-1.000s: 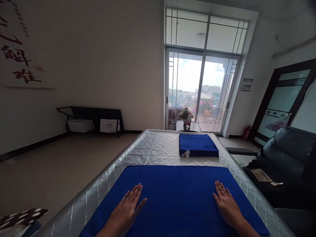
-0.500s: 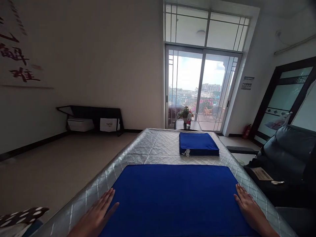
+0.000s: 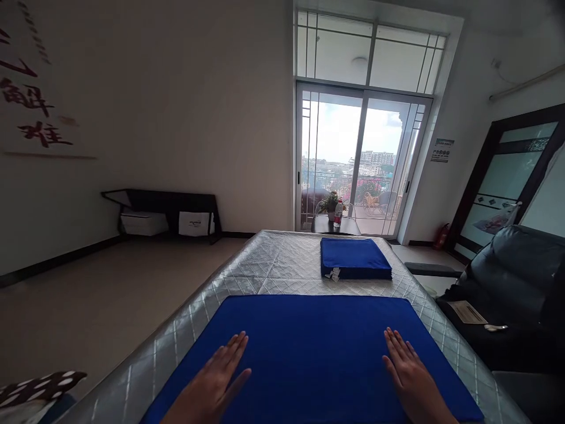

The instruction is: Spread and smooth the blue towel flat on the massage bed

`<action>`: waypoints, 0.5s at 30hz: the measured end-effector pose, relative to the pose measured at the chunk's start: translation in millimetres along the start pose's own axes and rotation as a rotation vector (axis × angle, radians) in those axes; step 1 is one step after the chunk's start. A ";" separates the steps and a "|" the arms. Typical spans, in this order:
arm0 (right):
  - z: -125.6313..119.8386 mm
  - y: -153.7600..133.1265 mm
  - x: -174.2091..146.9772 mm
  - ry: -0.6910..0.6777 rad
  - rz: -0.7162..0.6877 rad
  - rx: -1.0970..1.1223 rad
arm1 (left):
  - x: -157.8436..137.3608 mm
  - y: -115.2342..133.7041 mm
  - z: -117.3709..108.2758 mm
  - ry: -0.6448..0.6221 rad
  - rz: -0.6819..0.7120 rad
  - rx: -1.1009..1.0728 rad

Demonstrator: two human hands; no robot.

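Note:
A flat blue fabric panel [image 3: 315, 347] lies spread on the silver quilted table cover [image 3: 247, 268], its near edge running out of view. My left hand [image 3: 216, 377] is over the left part of the panel, fingers stretched out and thumb apart. Over the right part is my right hand [image 3: 408, 368], also with straight fingers and nothing in it. Whether the palms press on the cloth or hover just above it, I cannot tell. Farther back sits a neat stack of folded blue fabric [image 3: 355, 253] with white tags [image 3: 333, 274] at its near left corner.
On the right stands a black leather chair [image 3: 521, 282] with a brown card [image 3: 468, 312] on it. A small table [image 3: 353, 227] with a bottle [image 3: 338, 213] and potted plant [image 3: 330, 203] is before the glass sliding door [image 3: 331, 135]. A black rack [image 3: 172, 203] stands along the left wall.
Both hands have moved inward from the panel's side edges, the left one to the right and the right one to the left. The stack has stayed in place.

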State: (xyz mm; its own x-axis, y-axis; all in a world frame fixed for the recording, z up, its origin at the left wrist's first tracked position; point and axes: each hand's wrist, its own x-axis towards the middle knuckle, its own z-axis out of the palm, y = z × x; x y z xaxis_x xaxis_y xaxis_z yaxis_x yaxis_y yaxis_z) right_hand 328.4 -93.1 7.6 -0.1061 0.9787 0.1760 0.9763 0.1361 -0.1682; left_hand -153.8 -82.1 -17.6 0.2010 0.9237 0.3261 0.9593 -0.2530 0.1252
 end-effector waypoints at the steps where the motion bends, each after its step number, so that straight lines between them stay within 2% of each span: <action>1: -2.5 -24.0 2.2 -0.025 -0.047 0.041 | 6.7 24.0 -0.9 -0.039 0.133 -0.018; 4: -0.5 -86.6 9.2 -0.101 -0.208 0.139 | 23.7 89.0 0.5 -0.039 0.433 -0.048; 7: 15.2 -121.4 14.4 -0.142 -0.306 0.182 | 32.2 127.8 8.0 -0.002 0.569 -0.059; 11: 34.7 -127.5 14.9 -0.189 -0.322 0.176 | 31.2 137.6 19.1 0.030 0.578 -0.059; 15: 30.4 -111.0 9.2 -0.228 -0.304 0.170 | 23.2 120.2 20.0 -0.020 0.517 -0.055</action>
State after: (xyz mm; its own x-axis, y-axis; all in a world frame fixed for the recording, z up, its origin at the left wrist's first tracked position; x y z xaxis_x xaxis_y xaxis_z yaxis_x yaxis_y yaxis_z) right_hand 213.3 -94.6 -1.6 -0.4427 0.8963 0.0266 0.8510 0.4292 -0.3027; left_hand -29.9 -85.3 -13.8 0.6501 0.6793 0.3405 0.7219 -0.6920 0.0021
